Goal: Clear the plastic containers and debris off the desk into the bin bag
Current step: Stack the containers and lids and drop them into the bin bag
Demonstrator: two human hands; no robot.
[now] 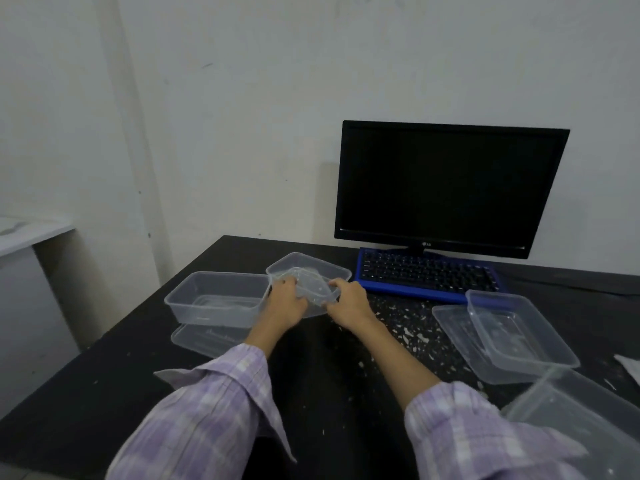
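Frame centre: left hand [286, 303] and right hand [349, 299] both pinching one clear lid [313, 287]. Four tubs, two flat lids on desk [104, 393]; white debris [408, 327] scattered centre-right.

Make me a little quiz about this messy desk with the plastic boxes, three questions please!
1. True or false: the monitor screen is lit up.
2. What colour is the keyboard frame? A red, B blue, C green.
3. Fill in: both hands, left hand and right hand, grip one clear plastic ____.

Key: 1 false, it is dark. 2 B. 3 container; white debris lies scattered on the desk nearby.
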